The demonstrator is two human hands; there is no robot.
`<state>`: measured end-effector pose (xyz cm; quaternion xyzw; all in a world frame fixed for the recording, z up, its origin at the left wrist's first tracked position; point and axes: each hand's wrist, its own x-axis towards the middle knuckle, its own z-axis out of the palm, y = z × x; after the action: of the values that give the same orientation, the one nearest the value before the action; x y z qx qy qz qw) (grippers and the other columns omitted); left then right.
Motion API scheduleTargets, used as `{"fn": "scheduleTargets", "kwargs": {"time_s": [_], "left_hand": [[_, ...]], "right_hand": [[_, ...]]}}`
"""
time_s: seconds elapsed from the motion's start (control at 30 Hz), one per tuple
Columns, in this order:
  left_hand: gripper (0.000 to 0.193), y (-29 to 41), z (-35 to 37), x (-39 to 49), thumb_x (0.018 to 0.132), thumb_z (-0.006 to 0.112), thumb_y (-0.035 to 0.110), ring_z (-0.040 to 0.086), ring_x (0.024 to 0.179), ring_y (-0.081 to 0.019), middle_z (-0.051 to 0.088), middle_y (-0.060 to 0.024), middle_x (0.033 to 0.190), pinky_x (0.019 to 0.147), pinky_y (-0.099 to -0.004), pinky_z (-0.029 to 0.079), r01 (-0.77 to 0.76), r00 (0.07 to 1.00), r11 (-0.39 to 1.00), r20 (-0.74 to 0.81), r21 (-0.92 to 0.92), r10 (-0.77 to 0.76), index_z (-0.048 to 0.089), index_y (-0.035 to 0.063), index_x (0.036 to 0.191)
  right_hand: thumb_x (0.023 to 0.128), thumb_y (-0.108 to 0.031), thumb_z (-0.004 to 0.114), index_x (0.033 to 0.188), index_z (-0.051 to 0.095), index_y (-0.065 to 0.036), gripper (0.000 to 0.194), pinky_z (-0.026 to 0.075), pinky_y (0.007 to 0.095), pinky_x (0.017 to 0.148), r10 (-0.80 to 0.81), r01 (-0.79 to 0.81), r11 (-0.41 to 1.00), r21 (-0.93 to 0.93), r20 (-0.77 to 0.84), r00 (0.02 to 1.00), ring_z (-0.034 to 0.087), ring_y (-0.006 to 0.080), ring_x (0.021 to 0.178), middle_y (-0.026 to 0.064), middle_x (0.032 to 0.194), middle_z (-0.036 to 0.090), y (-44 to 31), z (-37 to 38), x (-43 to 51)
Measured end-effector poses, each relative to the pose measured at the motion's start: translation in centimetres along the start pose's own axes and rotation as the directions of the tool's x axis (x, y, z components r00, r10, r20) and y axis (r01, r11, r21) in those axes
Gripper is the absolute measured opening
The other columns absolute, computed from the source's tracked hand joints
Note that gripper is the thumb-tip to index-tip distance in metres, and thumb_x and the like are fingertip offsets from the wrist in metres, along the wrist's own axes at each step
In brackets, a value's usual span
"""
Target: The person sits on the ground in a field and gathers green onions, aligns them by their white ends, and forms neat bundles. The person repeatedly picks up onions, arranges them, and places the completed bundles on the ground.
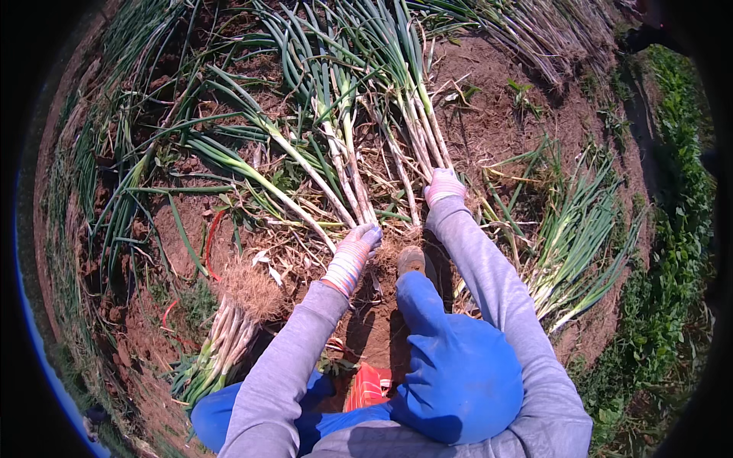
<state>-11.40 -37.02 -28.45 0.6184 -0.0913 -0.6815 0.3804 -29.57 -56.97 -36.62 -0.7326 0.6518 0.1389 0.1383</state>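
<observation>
My left hand [356,249], in a striped knit glove, grips several long green onions [348,166] near their root ends. Their green tops fan out away from me over the soil. To the right, my gloved right hand [444,186] is closed around the lower white stems of another bunch of green onions [421,129]. One loose green onion [401,172] lies between the two bunches. The roots under both hands are partly hidden. Another stalk [275,197] slants in from the left, its end close to my left hand.
A bundle of green onions [229,338] with bushy roots lies at my left, near a red strip [213,246]. Thin green onions [572,246] lie on the right. More rest in a pile [538,40] at the far right. A red patterned item [366,386] is below me, beside my shoe [411,260].
</observation>
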Motion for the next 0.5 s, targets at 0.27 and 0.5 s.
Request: {"fn": "scheduleTargets", "kwargs": {"time_s": [0.27, 0.5], "left_hand": [[0.05, 1.4, 0.1, -0.5, 0.099, 0.064, 0.041, 0.066, 0.11, -0.0193, 0.069, -0.0096, 0.12, 0.095, -0.0333, 0.051, -0.047, 0.997, 0.988, 0.052, -0.146, 0.055, 0.057, 0.0051, 0.134], [0.054, 3.7, 1.8, 0.8, 0.101, 0.061, 0.037, 0.065, 0.116, -0.0226, 0.067, -0.0126, 0.128, 0.103, -0.0377, 0.048, -0.164, 0.972, 0.949, 0.118, -0.27, 0.201, 0.05, 0.0018, 0.141]], "right_hand": [[0.087, -0.027, 0.067, 0.106, 0.063, -0.002, 0.031, 0.052, 0.0493, 0.087, -0.012, 0.131, 0.856, 0.5, -0.234, 0.972, 0.065, 0.0441, 0.095, 0.0236, 0.103, 0.068, 2.5, -4.4, -2.6], [0.1, -0.018, 0.06, 0.119, 0.06, -0.001, 0.025, 0.048, 0.0262, 0.077, -0.161, 0.083, 0.16, 0.984, -0.057, 0.985, 0.054, 0.0072, 0.084, 0.0012, 0.095, 0.065, 0.2, -4.4, -7.6]]}}
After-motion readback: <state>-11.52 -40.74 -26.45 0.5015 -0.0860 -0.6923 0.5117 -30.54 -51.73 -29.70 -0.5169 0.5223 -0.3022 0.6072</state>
